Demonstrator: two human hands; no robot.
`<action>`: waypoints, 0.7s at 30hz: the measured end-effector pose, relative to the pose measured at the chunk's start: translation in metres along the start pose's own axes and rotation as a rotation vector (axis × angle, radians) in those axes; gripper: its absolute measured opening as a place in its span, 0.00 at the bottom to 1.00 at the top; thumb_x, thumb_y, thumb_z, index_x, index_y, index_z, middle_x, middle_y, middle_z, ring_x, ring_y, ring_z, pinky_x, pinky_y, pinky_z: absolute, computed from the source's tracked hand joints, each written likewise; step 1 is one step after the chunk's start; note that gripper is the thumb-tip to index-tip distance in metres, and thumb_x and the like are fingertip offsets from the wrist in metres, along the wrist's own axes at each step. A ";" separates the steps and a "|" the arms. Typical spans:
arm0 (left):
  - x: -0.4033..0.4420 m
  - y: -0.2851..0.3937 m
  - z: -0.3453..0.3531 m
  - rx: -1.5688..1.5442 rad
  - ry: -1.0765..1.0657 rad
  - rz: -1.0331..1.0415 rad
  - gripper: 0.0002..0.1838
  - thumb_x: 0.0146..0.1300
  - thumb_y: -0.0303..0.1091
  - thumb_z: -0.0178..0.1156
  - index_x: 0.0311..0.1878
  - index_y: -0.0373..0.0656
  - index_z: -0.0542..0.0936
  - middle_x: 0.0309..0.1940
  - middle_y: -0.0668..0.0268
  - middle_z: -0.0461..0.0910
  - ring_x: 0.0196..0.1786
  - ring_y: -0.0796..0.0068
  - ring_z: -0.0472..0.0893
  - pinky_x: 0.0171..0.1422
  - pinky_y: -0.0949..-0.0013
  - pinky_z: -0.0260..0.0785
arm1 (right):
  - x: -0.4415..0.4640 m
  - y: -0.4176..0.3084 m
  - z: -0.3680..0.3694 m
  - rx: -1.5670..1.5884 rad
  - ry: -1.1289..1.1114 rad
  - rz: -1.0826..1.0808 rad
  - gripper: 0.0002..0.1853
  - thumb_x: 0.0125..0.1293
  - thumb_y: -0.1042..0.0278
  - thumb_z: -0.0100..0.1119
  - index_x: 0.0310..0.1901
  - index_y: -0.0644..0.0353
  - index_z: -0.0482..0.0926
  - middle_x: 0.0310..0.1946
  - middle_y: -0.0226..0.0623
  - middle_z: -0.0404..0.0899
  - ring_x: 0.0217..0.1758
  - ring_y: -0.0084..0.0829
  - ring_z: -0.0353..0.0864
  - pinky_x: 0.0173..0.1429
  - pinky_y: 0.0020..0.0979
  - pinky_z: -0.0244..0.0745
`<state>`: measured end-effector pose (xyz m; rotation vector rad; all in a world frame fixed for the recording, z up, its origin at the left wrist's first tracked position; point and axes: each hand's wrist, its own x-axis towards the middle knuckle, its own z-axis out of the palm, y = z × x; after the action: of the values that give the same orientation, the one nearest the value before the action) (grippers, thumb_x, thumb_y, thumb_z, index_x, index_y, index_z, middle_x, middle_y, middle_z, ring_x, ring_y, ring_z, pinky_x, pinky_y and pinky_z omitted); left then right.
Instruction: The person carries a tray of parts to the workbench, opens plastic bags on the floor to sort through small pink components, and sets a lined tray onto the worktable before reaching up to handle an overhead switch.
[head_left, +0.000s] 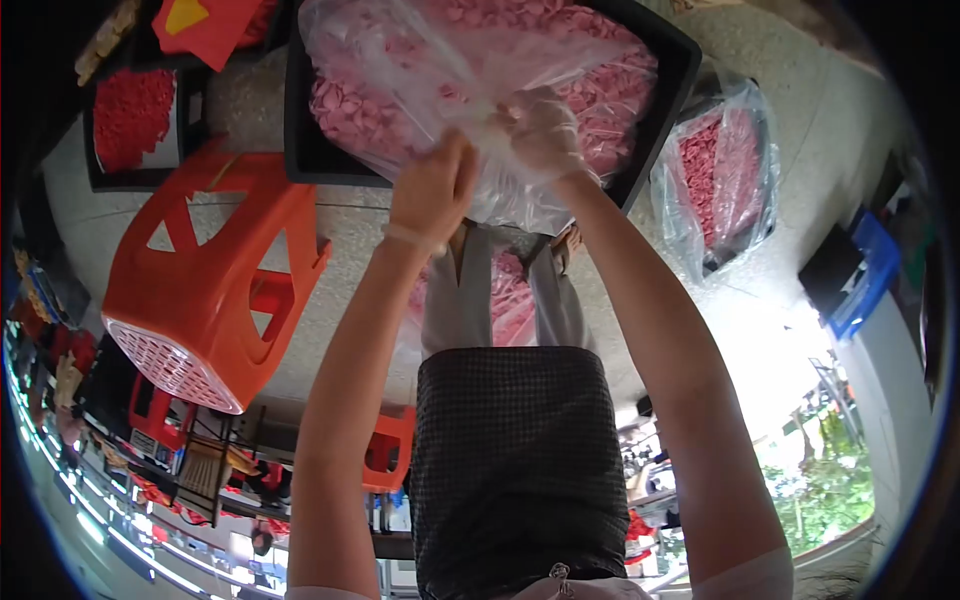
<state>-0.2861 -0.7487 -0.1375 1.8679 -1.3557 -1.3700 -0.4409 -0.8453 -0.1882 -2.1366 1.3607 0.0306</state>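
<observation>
Clear bag [430, 55] sits in black crate [677, 85], filled with pink pieces [345, 105] and gathered, no knot visible. Above the crate, left hand [432, 188] and right hand [547, 137] clamp fingers on the bag.

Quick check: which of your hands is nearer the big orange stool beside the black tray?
Left. The left hand is right of the orange stool, apart from it; the right hand is farther right, at the clear plastic bag.

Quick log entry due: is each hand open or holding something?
Left hand: closed, apparently gripping the clear plastic bag.
Right hand: closed, apparently pinching the same bag.
</observation>
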 end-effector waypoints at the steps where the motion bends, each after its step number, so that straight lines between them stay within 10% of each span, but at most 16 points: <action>1: 0.012 0.005 -0.011 0.043 0.168 0.146 0.11 0.56 0.26 0.58 0.43 0.41 0.76 0.52 0.57 0.76 0.56 0.57 0.75 0.56 0.60 0.69 | -0.001 -0.007 -0.003 -0.033 0.067 -0.065 0.09 0.61 0.58 0.58 0.39 0.51 0.81 0.42 0.44 0.76 0.43 0.43 0.78 0.47 0.41 0.74; 7: 0.078 -0.013 -0.042 0.194 0.039 0.670 0.15 0.55 0.21 0.58 0.47 0.41 0.73 0.41 0.60 0.77 0.44 0.55 0.78 0.46 0.58 0.73 | -0.015 -0.039 -0.029 0.179 0.117 0.072 0.10 0.58 0.64 0.66 0.39 0.55 0.79 0.35 0.38 0.78 0.35 0.34 0.79 0.41 0.35 0.76; 11: 0.075 -0.012 -0.057 0.106 0.005 0.624 0.15 0.55 0.22 0.60 0.46 0.40 0.73 0.37 0.60 0.77 0.42 0.60 0.79 0.45 0.61 0.73 | -0.033 -0.062 -0.047 1.236 0.231 0.670 0.10 0.65 0.67 0.62 0.46 0.58 0.77 0.34 0.20 0.74 0.33 0.14 0.72 0.37 0.19 0.70; 14: 0.071 -0.022 -0.043 -0.238 0.183 0.402 0.16 0.60 0.30 0.60 0.51 0.49 0.73 0.38 0.61 0.79 0.39 0.64 0.80 0.44 0.66 0.73 | -0.051 -0.075 -0.050 1.337 0.211 0.661 0.13 0.67 0.66 0.60 0.52 0.57 0.76 0.37 0.22 0.76 0.35 0.12 0.72 0.37 0.17 0.70; 17: 0.067 -0.022 -0.056 -1.160 0.215 -0.555 0.19 0.66 0.46 0.57 0.54 0.46 0.74 0.36 0.59 0.81 0.34 0.66 0.81 0.37 0.67 0.73 | -0.104 -0.080 -0.047 1.428 0.190 0.687 0.16 0.69 0.60 0.57 0.55 0.57 0.75 0.39 0.26 0.77 0.40 0.13 0.74 0.42 0.17 0.71; 21: 0.038 -0.042 -0.050 -0.775 -0.393 -0.517 0.43 0.58 0.69 0.55 0.58 0.35 0.71 0.31 0.55 0.83 0.30 0.71 0.81 0.31 0.73 0.72 | -0.071 -0.077 -0.061 1.157 -0.046 0.840 0.29 0.72 0.40 0.40 0.57 0.60 0.72 0.46 0.36 0.80 0.45 0.27 0.77 0.53 0.31 0.73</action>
<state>-0.2224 -0.7743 -0.1678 1.4743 -0.3309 -2.1995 -0.4282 -0.7941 -0.0788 -0.5685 1.5766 -0.2960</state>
